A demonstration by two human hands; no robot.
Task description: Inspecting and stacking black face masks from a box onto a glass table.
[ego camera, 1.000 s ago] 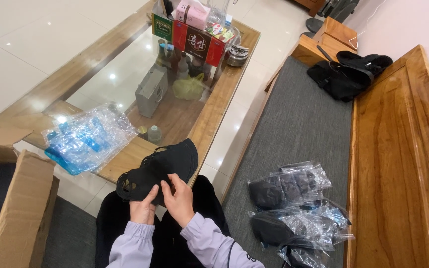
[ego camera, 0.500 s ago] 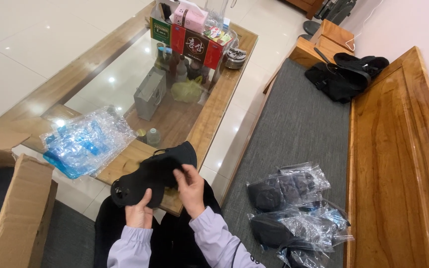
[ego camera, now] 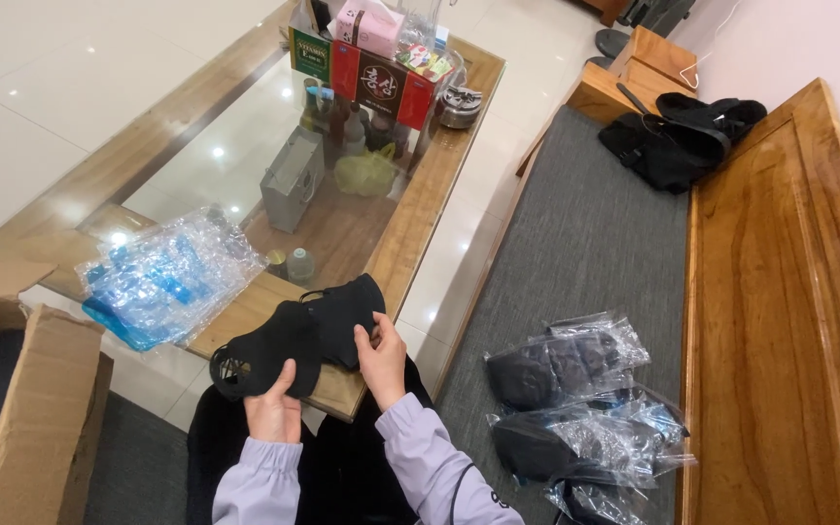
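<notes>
While both hands work above the lap, the left hand point(ego camera: 274, 413) pinches the lower edge of a black fabric piece point(ego camera: 289, 340), fingers clenched on the cloth; the right hand point(ego camera: 381, 360) grips its right edge likewise. Compared with a second ago, the piece sits lower and is spread wider, held over the near edge of the glass-topped table point(ego camera: 420, 209). Bagged black items point(ego camera: 561, 365) lie on the grey cushion point(ego camera: 585, 253) to the right, untouched.

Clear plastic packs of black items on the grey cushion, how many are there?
3: upper pack, middle pack, and lowest pack, cut by the frame edge. More may be hidden.
</notes>
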